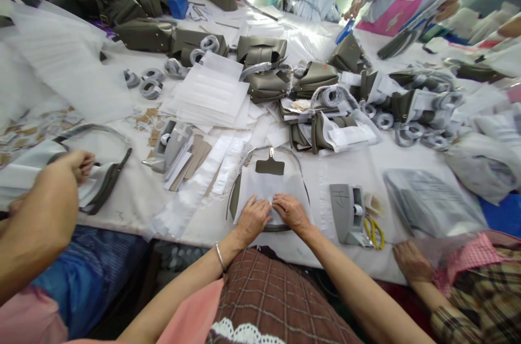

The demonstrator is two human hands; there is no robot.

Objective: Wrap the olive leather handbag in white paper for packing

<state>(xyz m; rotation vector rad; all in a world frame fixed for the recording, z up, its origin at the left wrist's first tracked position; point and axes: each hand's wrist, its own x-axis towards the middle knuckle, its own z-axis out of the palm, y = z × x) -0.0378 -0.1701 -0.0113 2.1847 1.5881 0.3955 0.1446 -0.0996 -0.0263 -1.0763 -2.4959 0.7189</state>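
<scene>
In front of me on the table lies a dark olive handbag (275, 167) with a metal clasp on its flap. A thin white wrapping sheet (256, 184) covers most of its front, and a plastic-wrapped handle arches behind it. My left hand (253, 216) has its bent fingers on the sheet near the middle. Just beside it, my right hand (291, 212) grips the sheet with fingertips close together. The two hands nearly touch. What lies under the fingertips is hidden.
Right of the bag are a grey tape dispenser (345, 214) and yellow-handled scissors (375, 233). A second dispenser (173, 143), cardboard strips (197, 157) and stacked white sheets (209, 91) lie left. Several handbags (264, 83) fill the middle. Co-workers' hands (79, 165) are at both sides.
</scene>
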